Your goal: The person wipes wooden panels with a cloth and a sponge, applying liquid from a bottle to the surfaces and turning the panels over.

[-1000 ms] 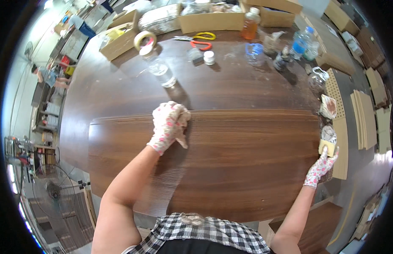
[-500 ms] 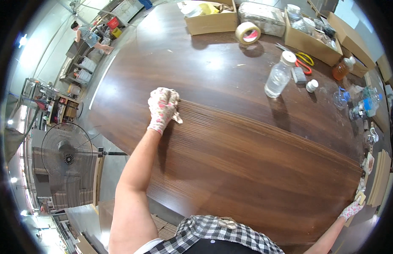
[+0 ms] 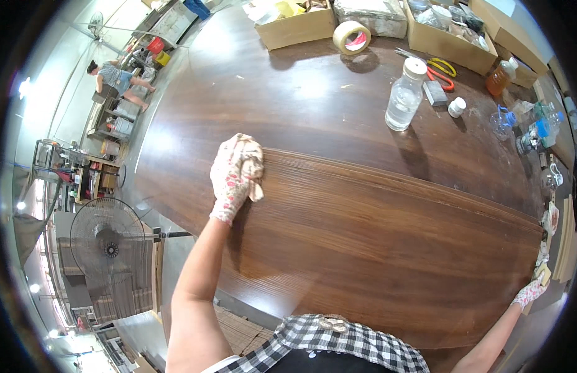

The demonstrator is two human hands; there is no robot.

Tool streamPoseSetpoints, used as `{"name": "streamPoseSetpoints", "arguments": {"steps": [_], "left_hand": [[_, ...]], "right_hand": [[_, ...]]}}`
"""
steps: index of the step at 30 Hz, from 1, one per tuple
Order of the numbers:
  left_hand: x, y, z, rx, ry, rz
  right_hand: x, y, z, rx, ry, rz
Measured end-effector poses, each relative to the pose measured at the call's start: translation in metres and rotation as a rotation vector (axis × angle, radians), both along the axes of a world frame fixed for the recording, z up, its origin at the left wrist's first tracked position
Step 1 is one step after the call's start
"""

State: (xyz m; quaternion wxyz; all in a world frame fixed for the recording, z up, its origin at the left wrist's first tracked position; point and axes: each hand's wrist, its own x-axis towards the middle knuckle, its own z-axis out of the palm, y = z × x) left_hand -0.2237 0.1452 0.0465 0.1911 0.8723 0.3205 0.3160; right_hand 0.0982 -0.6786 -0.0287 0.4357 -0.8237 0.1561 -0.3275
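Observation:
My left hand (image 3: pixel 233 177), in a flowered work glove, presses a pale crumpled cloth (image 3: pixel 251 166) onto the far left corner of a long brown wood-grain panel (image 3: pixel 388 248). The panel lies flat on a darker brown table (image 3: pixel 313 105). My right hand (image 3: pixel 529 292), also gloved, grips the panel's right end near a small yellow object; little of that hand shows.
On the table's far side stand a clear plastic bottle (image 3: pixel 405 94), a tape roll (image 3: pixel 352 37), scissors (image 3: pixel 439 67), cardboard boxes (image 3: pixel 296 18), an amber bottle (image 3: pixel 498 78) and small jars. A floor fan (image 3: pixel 108 248) stands to the left. Another person (image 3: pixel 117 81) works far off, upper left.
My left hand with the cloth has slid left along the panel's far edge to its corner. My view has swung left, pushing my right hand toward the frame's right rim.

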Motion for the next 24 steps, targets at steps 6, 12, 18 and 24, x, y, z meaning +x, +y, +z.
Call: {"name": "streamPoseSetpoints", "arguments": {"steps": [6, 12, 18, 24], "left_hand": [[0.079, -0.127, 0.005, -0.102, -0.077, -0.783], [0.070, -0.118, -0.013, -0.024, 0.005, -0.598], [0.000, 0.022, 0.012, -0.643, -0.001, 0.148], [-0.017, 0.040, -0.034, -0.157, -0.402, 0.072]], "right_hand": [[0.003, -0.023, -0.015, -0.019, -0.052, 0.033], [-0.004, -0.006, -0.009, 0.039, -0.115, 0.058], [-0.012, 0.026, 0.023, 0.121, -0.068, 0.003], [-0.034, 0.115, 0.044, -0.191, -0.209, 0.205]]}}
